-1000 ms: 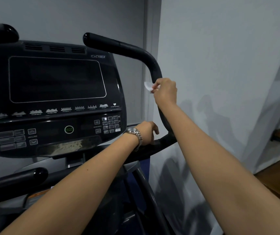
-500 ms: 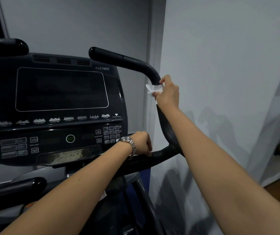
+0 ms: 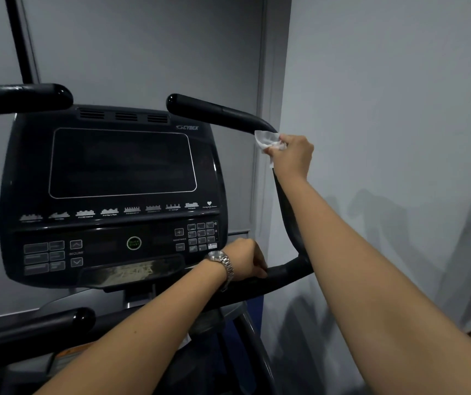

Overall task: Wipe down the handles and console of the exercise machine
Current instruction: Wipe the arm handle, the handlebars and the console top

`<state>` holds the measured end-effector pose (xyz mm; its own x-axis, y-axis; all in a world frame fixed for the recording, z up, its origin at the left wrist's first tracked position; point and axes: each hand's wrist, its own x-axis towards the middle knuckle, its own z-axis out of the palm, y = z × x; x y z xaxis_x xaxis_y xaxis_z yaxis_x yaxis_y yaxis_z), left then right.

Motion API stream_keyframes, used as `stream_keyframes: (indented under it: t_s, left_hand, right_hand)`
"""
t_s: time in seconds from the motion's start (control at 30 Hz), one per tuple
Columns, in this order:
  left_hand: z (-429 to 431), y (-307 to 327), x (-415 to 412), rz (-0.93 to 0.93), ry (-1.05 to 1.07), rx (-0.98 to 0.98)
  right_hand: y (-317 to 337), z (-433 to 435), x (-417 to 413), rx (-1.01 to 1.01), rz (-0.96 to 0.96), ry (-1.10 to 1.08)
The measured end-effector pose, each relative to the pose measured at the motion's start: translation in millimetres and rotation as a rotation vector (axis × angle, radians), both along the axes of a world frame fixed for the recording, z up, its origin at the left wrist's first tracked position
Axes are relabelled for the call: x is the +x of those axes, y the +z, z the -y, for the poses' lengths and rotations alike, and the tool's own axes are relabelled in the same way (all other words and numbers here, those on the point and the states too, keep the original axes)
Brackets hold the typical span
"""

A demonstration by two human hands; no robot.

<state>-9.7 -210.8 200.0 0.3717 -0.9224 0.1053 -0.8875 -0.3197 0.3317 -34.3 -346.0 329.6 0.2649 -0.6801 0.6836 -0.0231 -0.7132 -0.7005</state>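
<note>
A white wipe (image 3: 268, 139) is pinched against the right handle (image 3: 222, 114) by the right hand (image 3: 294, 155), while the lower bar (image 3: 282, 273) is gripped by the left hand (image 3: 245, 259).

Gym rm: cardio machine console (image 3: 114, 195), black handlebars (image 3: 217, 114).

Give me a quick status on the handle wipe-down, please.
Right hand grips white wipe against bend of right handle. Left hand grips lower bar. No hand on console; path along handle clear.
</note>
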Motion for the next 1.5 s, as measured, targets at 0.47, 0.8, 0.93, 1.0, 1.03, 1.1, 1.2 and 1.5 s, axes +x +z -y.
stream_keyframes:
  t_s: [0.47, 0.8, 0.93, 1.0, 1.03, 1.1, 1.2, 1.5]
  left_hand:
    - [-4.8, 12.6, 1.2, -0.044, -0.026, 0.083]
    - [-20.2, 45.0, 16.1, 0.183, 0.085, -0.003]
    - [-33.6, 90.9, 32.2, 0.429, 0.307, -0.397]
    - [-43.1, 111.6, 39.5, 0.564, 0.378, -0.607]
    - [-47.6, 119.4, 43.0, 0.629, 0.411, -0.694]
    - [-53.5, 129.5, 50.5, 0.750, 0.475, -0.770]
    - [-54.8, 136.4, 62.9, 0.866, 0.548, -0.670]
    - [-53.0, 142.0, 79.6, 0.947, 0.600, -0.418]
  right_hand:
    - [8.3, -2.8, 0.0, -0.035, -0.078, -0.055]
    - [2.8, -4.8, 0.5, -0.145, -0.065, -0.100]
    - [16.0, -5.2, 4.6, -0.169, -0.109, -0.059]
    - [12.2, -2.7, 5.3, -0.175, -0.108, -0.048]
    - [8.2, -1.0, 4.8, -0.169, -0.096, -0.047]
    - [0.2, 2.7, 4.4, -0.168, -0.071, -0.064]
    - [-0.7, 4.2, 5.1, -0.168, -0.049, -0.090]
    - [-5.0, 7.3, 1.3, -0.111, 0.028, -0.035]
